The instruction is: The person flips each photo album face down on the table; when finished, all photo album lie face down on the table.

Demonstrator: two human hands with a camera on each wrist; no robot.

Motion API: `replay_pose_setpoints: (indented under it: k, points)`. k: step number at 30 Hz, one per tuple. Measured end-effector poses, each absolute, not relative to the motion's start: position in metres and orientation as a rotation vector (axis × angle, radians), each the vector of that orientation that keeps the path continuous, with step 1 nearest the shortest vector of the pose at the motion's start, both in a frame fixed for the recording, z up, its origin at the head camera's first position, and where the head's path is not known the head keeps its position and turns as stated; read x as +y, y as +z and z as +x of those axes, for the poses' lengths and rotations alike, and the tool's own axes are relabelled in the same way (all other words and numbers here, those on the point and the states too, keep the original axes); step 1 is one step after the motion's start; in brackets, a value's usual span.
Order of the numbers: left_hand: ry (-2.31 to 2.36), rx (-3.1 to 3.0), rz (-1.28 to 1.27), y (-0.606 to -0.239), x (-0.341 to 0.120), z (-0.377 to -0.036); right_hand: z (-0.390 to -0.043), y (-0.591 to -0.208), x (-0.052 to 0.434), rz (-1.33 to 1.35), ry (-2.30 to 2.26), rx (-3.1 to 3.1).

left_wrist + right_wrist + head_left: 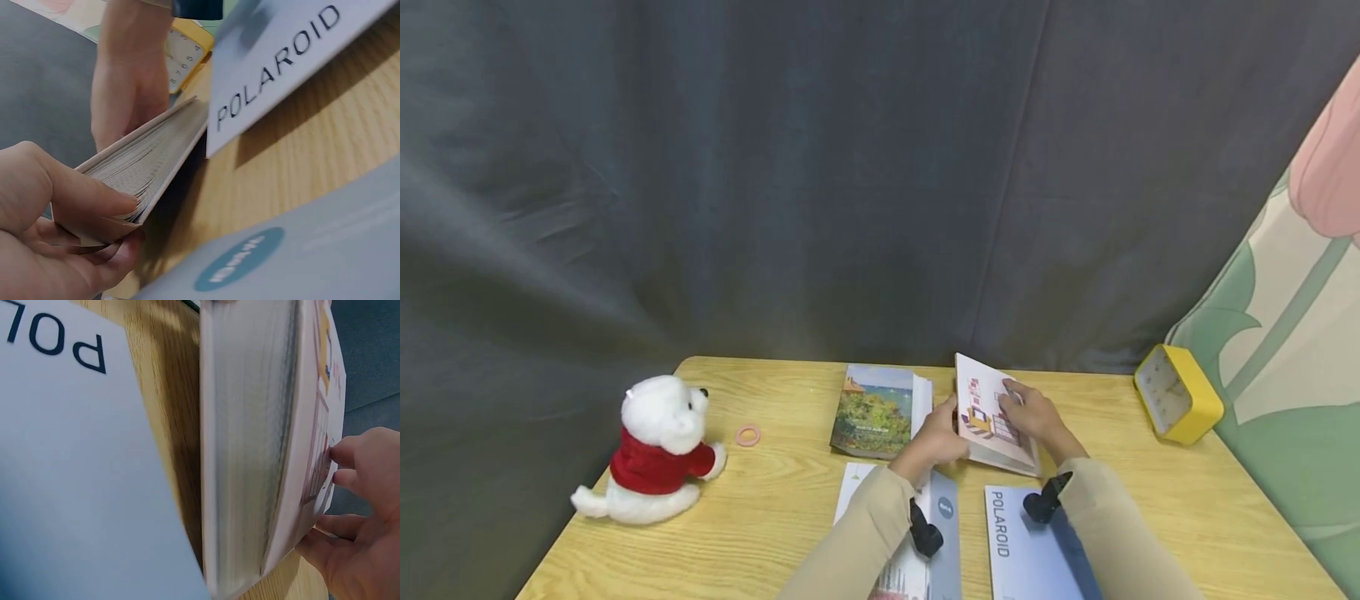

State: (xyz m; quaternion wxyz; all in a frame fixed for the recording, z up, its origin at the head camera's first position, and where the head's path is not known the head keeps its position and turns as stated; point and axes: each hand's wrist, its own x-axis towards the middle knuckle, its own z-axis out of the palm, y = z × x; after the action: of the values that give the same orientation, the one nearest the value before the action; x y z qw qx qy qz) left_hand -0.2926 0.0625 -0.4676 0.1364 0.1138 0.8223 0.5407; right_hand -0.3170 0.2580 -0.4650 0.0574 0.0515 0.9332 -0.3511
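A thick, pale book (981, 398) with a pink and yellow building drawn on its cover is tilted up near the table's back edge. My left hand (937, 440) grips its left lower corner; in the left wrist view the thumb (106, 199) lies along the page edges and the fingers curl underneath. Over on the right, my right hand (1036, 415) holds the book by its cover side, with fingertips (340, 452) on the printed front and others at the edge. The pages face the right wrist camera, slightly blurred.
Left of the held book lies a landscape-painting book (874, 417). In front are a white and grey-blue booklet (946, 508), partly under my left forearm, and a POLAROID book (1018, 550). A white plush bear (651, 467), a pink ring (739, 436) and a yellow clock (1198, 404) stand farther out.
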Motion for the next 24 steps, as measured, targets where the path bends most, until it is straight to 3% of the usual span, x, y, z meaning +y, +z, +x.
replay_pose_setpoints:
  k: [24]
  points:
    - [1.627,2.5,0.528,-0.439,0.062,-0.29,-0.314,-0.463,0.254,0.03,-1.346,2.712]
